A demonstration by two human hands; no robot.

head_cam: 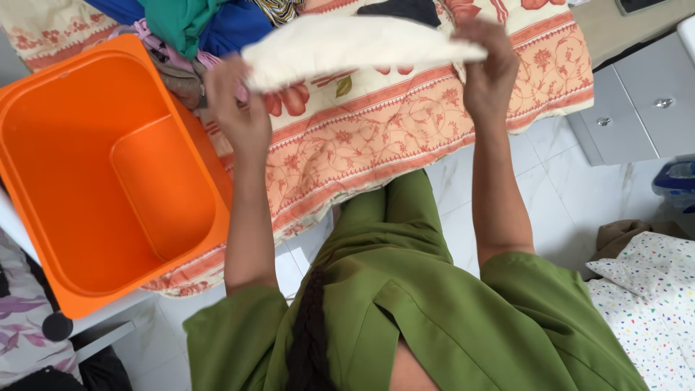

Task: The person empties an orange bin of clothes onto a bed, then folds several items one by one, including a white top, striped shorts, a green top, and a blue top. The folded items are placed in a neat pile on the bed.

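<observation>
Holding cream cloth [347,45] taut, both hands' fingers clamped on ends; orange tub [108,174] left, clothes pile [195,25] behind.

No packages, labels or signs spotted anywhere. Only possible screen: dark flat slab [641,6] at top right edge, mostly cropped, can't be confirmed.

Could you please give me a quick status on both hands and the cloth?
Left hand and right hand each grip an end of the cream cloth, held above the floral bedsheet. Empty orange tub beside; nothing blocking.
</observation>
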